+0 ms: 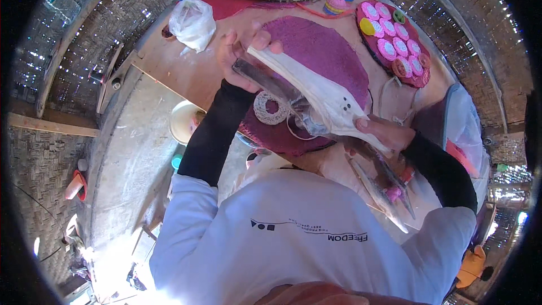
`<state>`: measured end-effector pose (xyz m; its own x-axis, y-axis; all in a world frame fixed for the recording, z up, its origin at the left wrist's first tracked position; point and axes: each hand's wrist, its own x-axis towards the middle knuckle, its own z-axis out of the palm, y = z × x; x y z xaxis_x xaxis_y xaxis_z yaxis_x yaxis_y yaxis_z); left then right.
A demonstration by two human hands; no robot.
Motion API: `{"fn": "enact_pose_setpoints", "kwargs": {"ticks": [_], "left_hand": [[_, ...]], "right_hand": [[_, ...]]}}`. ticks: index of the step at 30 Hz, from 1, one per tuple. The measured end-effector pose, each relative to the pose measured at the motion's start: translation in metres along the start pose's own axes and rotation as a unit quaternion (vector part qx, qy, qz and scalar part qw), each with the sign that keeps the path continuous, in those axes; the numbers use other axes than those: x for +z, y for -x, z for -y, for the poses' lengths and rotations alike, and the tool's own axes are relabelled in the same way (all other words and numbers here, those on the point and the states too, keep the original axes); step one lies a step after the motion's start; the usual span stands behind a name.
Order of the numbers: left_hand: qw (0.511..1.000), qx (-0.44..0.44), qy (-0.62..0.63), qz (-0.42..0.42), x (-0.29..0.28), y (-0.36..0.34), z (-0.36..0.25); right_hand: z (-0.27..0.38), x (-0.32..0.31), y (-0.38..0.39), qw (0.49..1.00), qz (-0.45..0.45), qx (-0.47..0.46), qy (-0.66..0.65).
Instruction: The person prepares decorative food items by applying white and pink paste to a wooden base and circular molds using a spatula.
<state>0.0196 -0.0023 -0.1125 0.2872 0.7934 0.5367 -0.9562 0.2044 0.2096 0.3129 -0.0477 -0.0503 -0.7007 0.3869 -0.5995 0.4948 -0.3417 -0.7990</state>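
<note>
Pale strip (316, 87) runs diagonally, upper left to lower right; left hand (240, 51) and right hand (387, 134) each pinch an end.

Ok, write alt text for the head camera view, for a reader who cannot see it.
Seen from above, a person's left hand and right hand hold a long pale strip stretched over a round magenta woven mat on a wooden table. A white plastic bag and a tray of pink woven discs lie nearby.

Bare tabletop (186, 73) beside plastic bag (193, 21)
</note>
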Motion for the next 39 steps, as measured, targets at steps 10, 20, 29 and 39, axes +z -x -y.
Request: {"fn": "enact_pose_setpoints", "kwargs": {"ticks": [10, 20, 29, 39], "left_hand": [[0.992, 0.028, 0.059, -0.104, -0.010, 0.006, 0.030], [0.999, 0.018, 0.041, -0.015, -0.012, -0.003, 0.000], [0.991, 0.047, -0.037, -0.118, -0.016, 0.024, -0.008], [0.901, -0.074, -0.425, 0.040, -0.003, -0.002, 0.027]], "right_hand": [[0.021, -0.005, 0.026, 0.991, -0.096, 0.087, 0.030], [0.026, 0.003, 0.000, 0.967, -0.164, 0.036, 0.190], [0.025, 0.016, -0.007, 0.982, -0.131, 0.055, 0.126], [0.019, 0.014, 0.040, 0.964, -0.230, -0.058, 0.121]]}}
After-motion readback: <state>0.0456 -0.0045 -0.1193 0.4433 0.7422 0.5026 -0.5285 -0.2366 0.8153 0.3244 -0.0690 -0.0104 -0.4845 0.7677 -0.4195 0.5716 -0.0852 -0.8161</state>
